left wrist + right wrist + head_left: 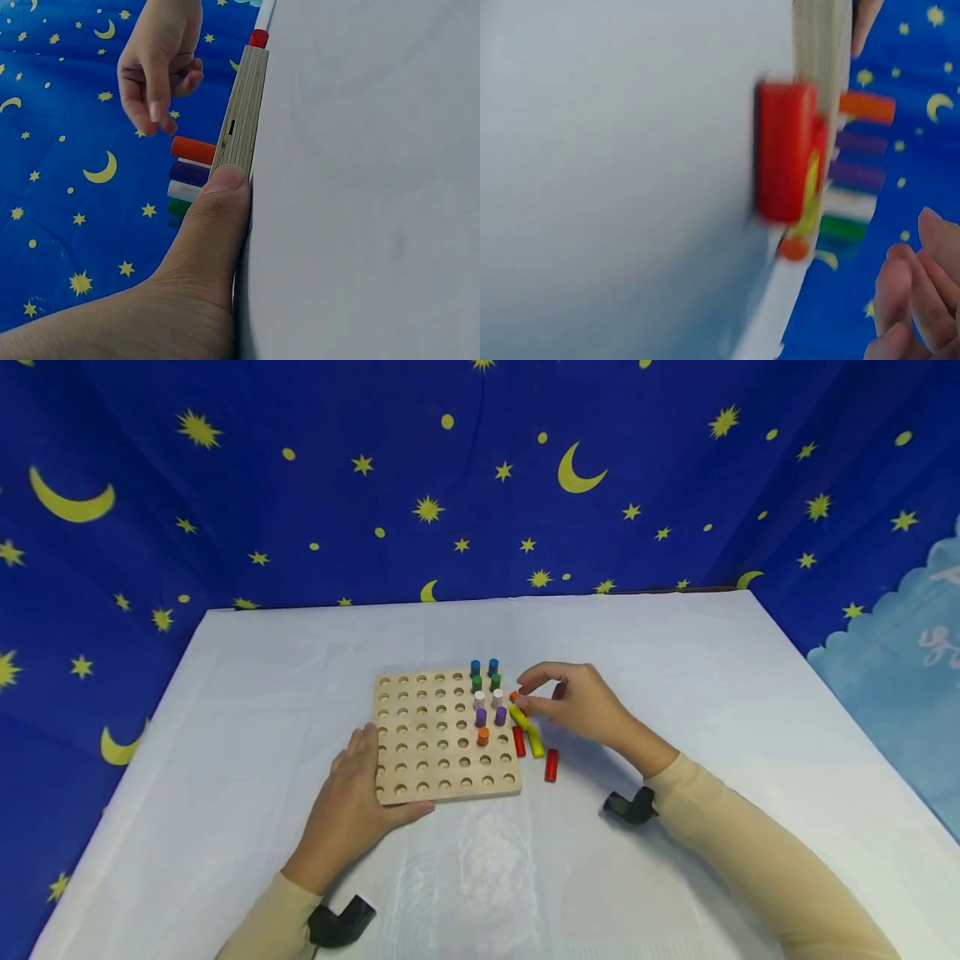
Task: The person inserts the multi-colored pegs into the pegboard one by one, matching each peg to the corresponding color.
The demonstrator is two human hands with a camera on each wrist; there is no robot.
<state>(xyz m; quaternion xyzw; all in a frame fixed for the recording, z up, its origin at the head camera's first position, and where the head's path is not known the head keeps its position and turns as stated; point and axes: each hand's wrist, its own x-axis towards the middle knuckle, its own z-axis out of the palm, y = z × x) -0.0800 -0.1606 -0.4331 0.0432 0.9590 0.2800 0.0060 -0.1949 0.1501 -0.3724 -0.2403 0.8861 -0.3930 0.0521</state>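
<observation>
A square wooden pegboard [423, 735] lies on the table with rows of round holes. Upright in its right-hand columns stand pairs of blue, green, white and purple pegs, plus a single orange peg [483, 737]. My left hand [348, 793] rests against the board's near-left corner, its thumb along the front edge and its fingers at the left side. Beyond the right edge, my right hand [577, 697] hovers with thumb and forefinger apart, close to a loose orange peg [514, 697]. The right wrist view shows that peg [793, 248] apart from the fingers.
Loose yellow pegs [536, 742] and red pegs [552, 766] lie on the white-covered table [300, 652] right of the board. A dark blue curtain [337, 502] with stars and moons hangs behind. Black wrist mounts [342, 922] sit near both cuffs.
</observation>
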